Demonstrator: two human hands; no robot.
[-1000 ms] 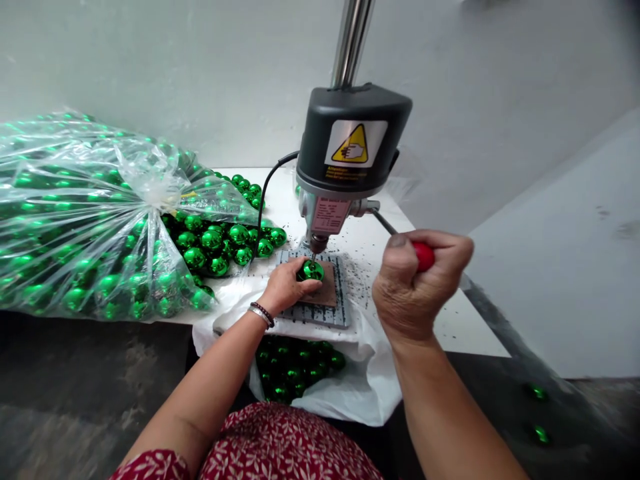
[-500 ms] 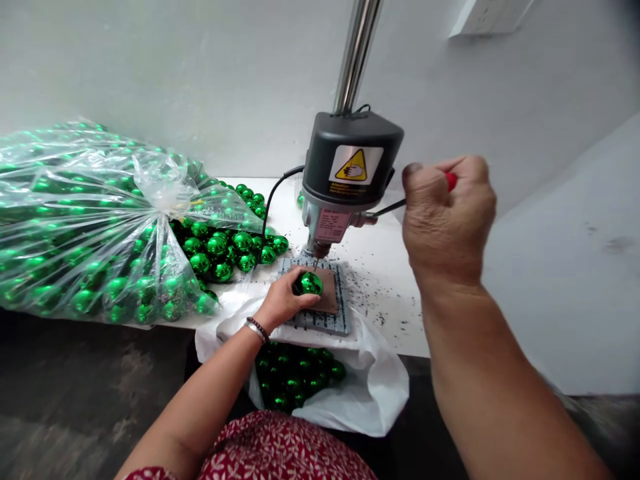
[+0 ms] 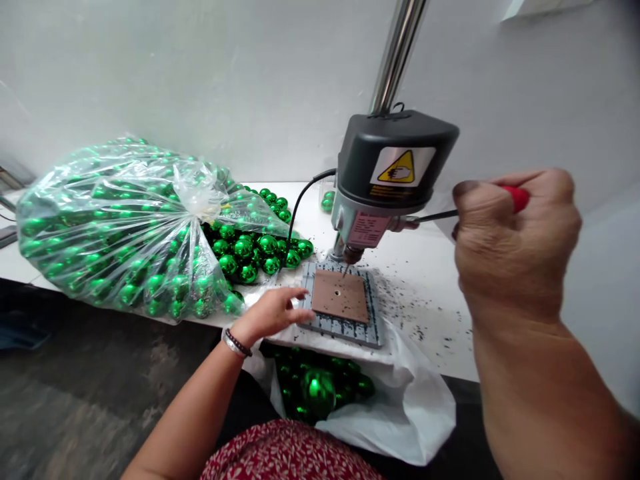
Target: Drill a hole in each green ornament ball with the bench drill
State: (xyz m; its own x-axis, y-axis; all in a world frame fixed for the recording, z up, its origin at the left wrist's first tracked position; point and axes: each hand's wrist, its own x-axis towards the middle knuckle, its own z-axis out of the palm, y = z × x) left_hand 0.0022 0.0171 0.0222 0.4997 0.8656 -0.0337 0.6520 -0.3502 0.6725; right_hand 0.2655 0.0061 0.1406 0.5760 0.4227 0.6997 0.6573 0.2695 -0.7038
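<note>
My right hand (image 3: 515, 247) is wrapped round the red-knobbed lever (image 3: 437, 215) of a small drill press (image 3: 395, 160). Beside the drill's base plate (image 3: 373, 339), my left hand (image 3: 275, 310) is empty, its thumb and fingers apart near the plate's left edge. A brown board (image 3: 333, 307) with a small hole lies on the plate, and the drill bit (image 3: 346, 270) points down above it. Below the plate's front edge, a shiny green ball (image 3: 319, 393), blurred by motion, is over a white bag (image 3: 420, 413) that holds many similar balls.
A large clear plastic bag (image 3: 125, 233) full of green balls rests on the white table (image 3: 430, 313) at left, with loose green balls (image 3: 267, 245) beside its opening. Dark shavings (image 3: 405, 297) are scattered right of the plate. A black cable (image 3: 300, 200) curves from the drill.
My left hand has let go of the green ball and moved left off the board. A blurred ball now shows over the white bag. My right hand stays on the lever; the view has shifted left.
</note>
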